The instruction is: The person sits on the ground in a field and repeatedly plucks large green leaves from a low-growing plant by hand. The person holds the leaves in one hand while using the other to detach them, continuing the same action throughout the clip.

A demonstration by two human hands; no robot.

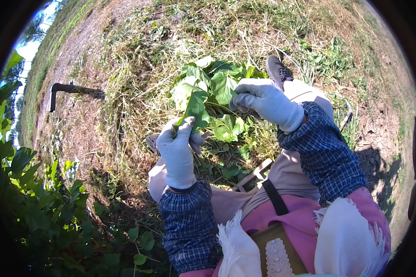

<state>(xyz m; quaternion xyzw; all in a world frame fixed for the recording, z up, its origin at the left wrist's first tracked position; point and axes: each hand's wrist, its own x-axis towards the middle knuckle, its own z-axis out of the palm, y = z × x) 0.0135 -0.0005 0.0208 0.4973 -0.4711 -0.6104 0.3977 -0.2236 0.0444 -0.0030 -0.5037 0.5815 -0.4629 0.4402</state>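
Observation:
My left hand (180,138), in a white glove, pinches the lower end of a large green leaf (195,107) that stands up from its fingers. My gloved right hand (259,101) is closed at the right edge of a heap of broad leaves (224,85); what its fingers hold is hidden, though thin stems run toward them. The heap lies on dry cut grass between my legs.
An angled dark metal pipe (74,90) stands at the left. Leafy plants (46,207) crowd the lower left. My right shoe (277,69) rests beyond the right hand. A pale slatted piece (256,173) lies below my hands. Dry grass and soil (374,138) surround me.

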